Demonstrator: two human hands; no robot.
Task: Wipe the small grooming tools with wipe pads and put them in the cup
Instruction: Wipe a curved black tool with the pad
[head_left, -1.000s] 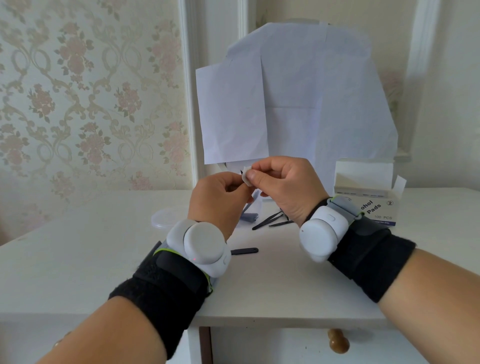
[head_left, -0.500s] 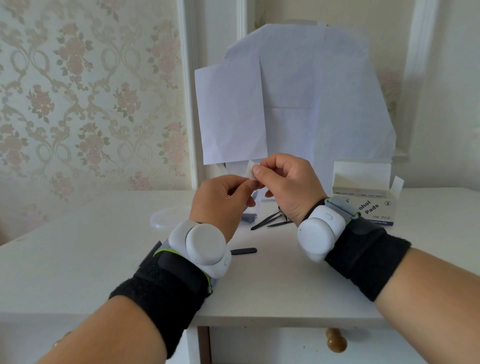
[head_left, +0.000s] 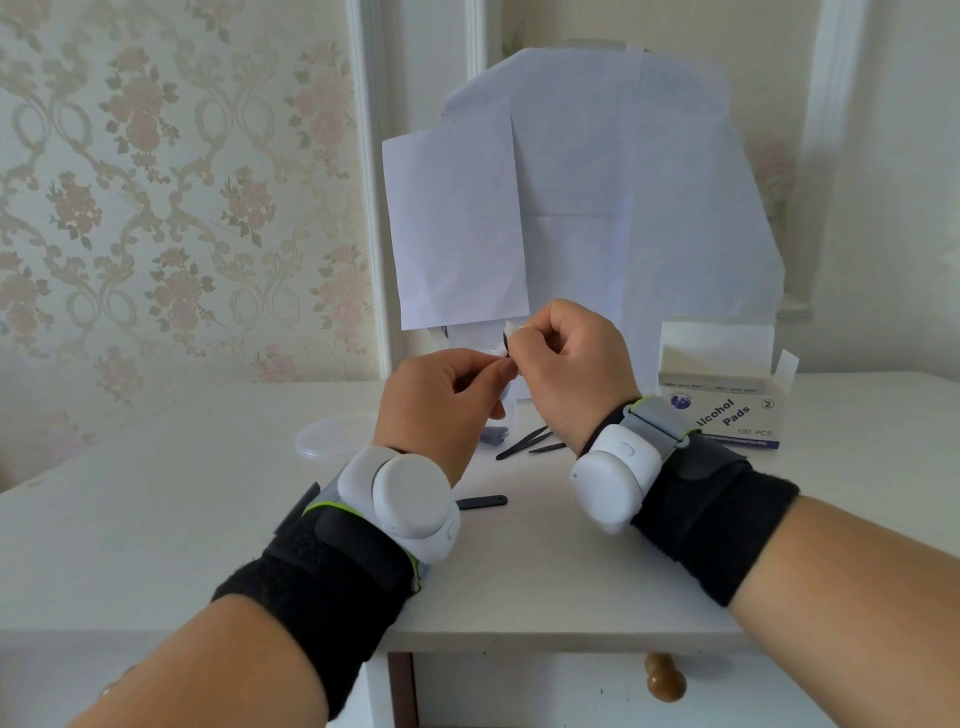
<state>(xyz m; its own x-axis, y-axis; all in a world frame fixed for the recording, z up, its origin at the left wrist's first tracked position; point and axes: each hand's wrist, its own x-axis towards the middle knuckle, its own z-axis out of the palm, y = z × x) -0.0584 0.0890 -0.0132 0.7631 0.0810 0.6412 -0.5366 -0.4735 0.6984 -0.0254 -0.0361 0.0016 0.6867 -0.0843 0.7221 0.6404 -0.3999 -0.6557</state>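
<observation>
I noted both hands raised over the worktop (head_left: 156, 519): right hand (head_left: 571, 374) pinched the white wipe pad (head_left: 510, 332); left hand (head_left: 441, 405) fingers curled, pinching its lower edge.

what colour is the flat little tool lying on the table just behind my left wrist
Black. The flat tool lies on the white table, best seen in the head view.
</observation>
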